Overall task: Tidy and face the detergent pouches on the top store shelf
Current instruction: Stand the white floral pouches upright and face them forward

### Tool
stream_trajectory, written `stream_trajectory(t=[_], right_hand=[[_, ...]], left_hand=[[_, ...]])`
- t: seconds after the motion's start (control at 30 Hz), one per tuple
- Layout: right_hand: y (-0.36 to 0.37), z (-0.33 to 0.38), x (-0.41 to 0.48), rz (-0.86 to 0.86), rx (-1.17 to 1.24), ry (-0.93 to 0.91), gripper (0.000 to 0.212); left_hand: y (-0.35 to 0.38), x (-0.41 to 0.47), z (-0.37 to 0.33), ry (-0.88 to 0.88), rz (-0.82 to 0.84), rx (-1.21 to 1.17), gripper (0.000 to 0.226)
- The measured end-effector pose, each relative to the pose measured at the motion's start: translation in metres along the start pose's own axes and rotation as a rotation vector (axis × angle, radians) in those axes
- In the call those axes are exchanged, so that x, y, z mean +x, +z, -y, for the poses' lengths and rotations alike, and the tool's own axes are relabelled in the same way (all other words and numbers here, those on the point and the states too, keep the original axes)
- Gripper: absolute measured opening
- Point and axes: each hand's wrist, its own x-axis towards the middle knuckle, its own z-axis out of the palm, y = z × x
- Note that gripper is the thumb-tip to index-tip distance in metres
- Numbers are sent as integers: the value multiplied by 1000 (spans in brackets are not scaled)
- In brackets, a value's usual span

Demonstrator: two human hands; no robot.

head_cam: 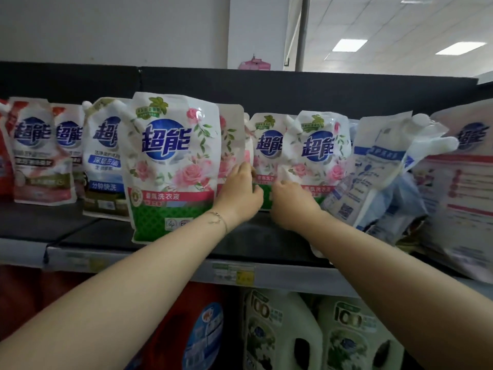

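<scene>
1. At the far left of the top shelf [266,236], the red pouches [44,153] and a blue-banded pouch [102,158] stand upright with their labels forward.
2. The big rose pouch [170,161] stands upright at the shelf's front lip, well ahead of its neighbours.
3. The left hand [240,193] is just right of that pouch, with its fingers curled in against the left edge of the middle rose pouch [262,148]. The fingertips are hidden, so I cannot tell whether they are clamped on it.
4. The middle rose pouch is the one being worked on. It stands upright with its long axis vertical, set back from the front. It lies straight ahead between the two hands, about equally near each.
5. The right hand [290,201] is at that pouch's lower right, fingers curled and blurred. Whether it grips this pouch or its neighbour is unclear.
6. The right rose pouch [317,153] touches the middle one and faces forward.
7. The blue pouches [378,166] lean hard to the right and are not yet faced.
8. My guess is that the next move draws the middle pouch towards the lip.
</scene>
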Motion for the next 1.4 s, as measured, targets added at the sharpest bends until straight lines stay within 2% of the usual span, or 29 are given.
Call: stream_trajectory(t=[0.07, 0.17, 0.3, 0.47, 0.67, 0.9, 0.97, 1.03, 1.13, 1.2, 1.27, 1.33, 1.4], right_hand=[[9, -3, 1, 142, -336, -3, 45], [18, -13, 4, 198, -541, 13, 49], [26, -31, 2, 90, -525, 33, 41], [24, -42, 0, 75, -509, 24, 43], [14, -60, 2, 188, -587, 53, 22], [7, -85, 5, 225, -556, 99, 20], [6, -83, 7, 246, -523, 122, 19], [4, -78, 13, 246, -384, 206, 31], [-6, -66, 26, 230, 133, 391, 86], [-11, -58, 40, 170, 470, 458, 98], [-7, -56, 59, 47, 687, 553, 112], [-2, -55, 70, 4, 775, 646, 118], [5, -60, 77, 32, 869, 692, 120]], left_hand=[[18, 24, -1, -133, 81, -31, 37], [44, 49, -5, -293, 125, -136, 40], [74, 62, -11, -353, 151, -206, 29], [91, 71, -17, -412, 15, -332, 15], [86, 71, -12, -405, -77, -258, 22], [66, 73, 9, -553, -145, -219, 26], [61, 72, 7, -566, -126, -239, 41], [60, 66, 1, -571, -90, -263, 53], [60, 55, -15, -578, -6, -290, 74], [61, 47, -24, -554, 70, -277, 87], [64, 40, -28, -520, 144, -214, 87], [69, 37, -27, -516, 182, -189, 84], [72, 36, -21, -525, 200, -204, 85]])
